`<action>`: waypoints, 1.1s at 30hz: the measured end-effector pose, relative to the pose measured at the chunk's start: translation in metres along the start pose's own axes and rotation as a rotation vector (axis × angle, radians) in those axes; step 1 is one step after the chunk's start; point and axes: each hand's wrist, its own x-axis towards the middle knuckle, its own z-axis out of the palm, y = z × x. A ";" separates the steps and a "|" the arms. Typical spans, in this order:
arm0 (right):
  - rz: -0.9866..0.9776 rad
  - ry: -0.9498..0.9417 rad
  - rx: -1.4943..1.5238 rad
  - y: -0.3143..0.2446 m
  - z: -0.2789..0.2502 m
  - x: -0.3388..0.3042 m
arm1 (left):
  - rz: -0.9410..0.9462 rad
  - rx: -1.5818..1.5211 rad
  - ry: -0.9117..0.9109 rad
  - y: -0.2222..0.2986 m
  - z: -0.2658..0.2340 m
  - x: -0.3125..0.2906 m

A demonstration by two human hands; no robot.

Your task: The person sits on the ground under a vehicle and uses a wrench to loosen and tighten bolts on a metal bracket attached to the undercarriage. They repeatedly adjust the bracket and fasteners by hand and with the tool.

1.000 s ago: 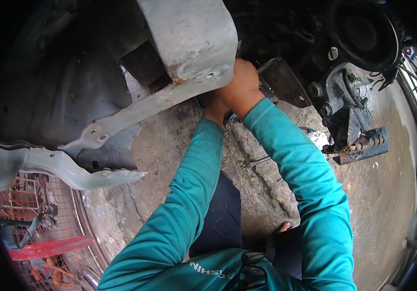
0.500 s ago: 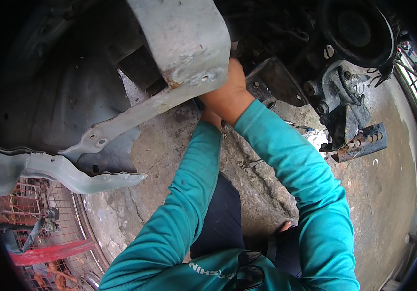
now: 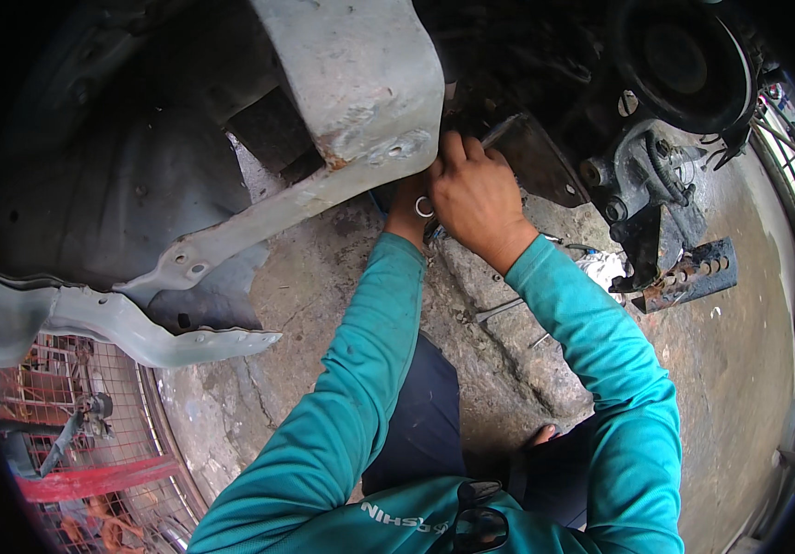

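My right hand is closed, its fingers curled down beside the end of a pale grey metal frame member, next to a dark metal bracket. What those fingers hold, if anything, is hidden. My left hand reaches up behind the lower edge of the frame member, which covers its fingers. Between the two hands shows a small bright metal ring, like the ring end of a spanner; the rest of it is out of sight.
A round black pulley and a grey metal casting stand at the right, above a perforated metal strip. Thin metal tools lie on the cracked concrete floor. A red wire rack is at the lower left.
My right hand has come out from behind the frame member and moved right and slightly down, baring its knuckles and the metal ring. My left arm has barely moved.
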 end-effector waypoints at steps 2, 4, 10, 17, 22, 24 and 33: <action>-0.002 -0.026 -0.010 0.001 0.002 0.000 | 0.001 0.007 0.002 0.000 -0.001 0.000; 0.006 -0.037 -0.005 0.001 0.001 0.001 | 0.001 0.009 0.005 -0.001 -0.001 0.001; 0.026 -0.116 -0.003 0.001 0.000 0.013 | 0.004 0.006 0.004 -0.001 -0.002 0.002; 0.056 -0.172 0.157 -0.017 0.026 0.079 | 0.014 0.023 0.032 0.009 -0.017 0.003; 0.161 0.000 0.294 0.005 0.082 0.092 | -0.006 -0.014 -0.015 -0.002 0.008 0.009; 0.098 0.108 0.223 -0.007 0.075 0.072 | -0.017 -0.015 -0.018 -0.006 0.007 0.008; 0.018 0.026 0.050 0.005 0.000 0.010 | -0.002 -0.011 -0.006 -0.006 -0.001 0.011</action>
